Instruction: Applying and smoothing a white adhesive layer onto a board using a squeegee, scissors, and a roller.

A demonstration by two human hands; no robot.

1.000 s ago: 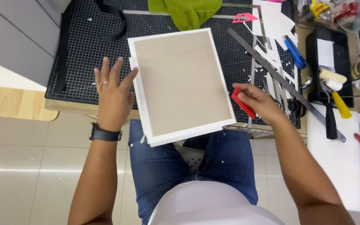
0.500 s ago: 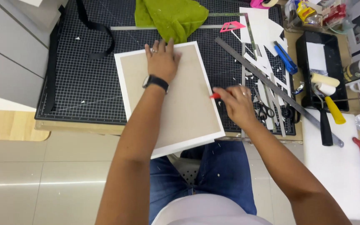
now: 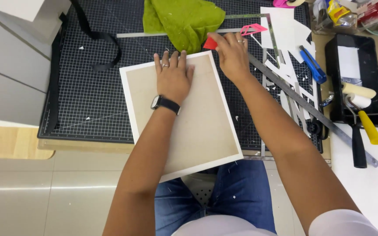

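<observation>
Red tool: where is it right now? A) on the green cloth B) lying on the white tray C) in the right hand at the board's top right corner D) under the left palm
C: the right hand grips the red tool at the top right corner of the white-bordered board, while the left hand lies flat on the board.

One white frame point(image 3: 178, 118), one green cloth point(image 3: 182, 19), two paint rollers point(image 3: 359, 94), one black tray point(image 3: 355, 83).

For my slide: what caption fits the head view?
Left hand flat on white-framed board; right hand holds red tool.
</observation>
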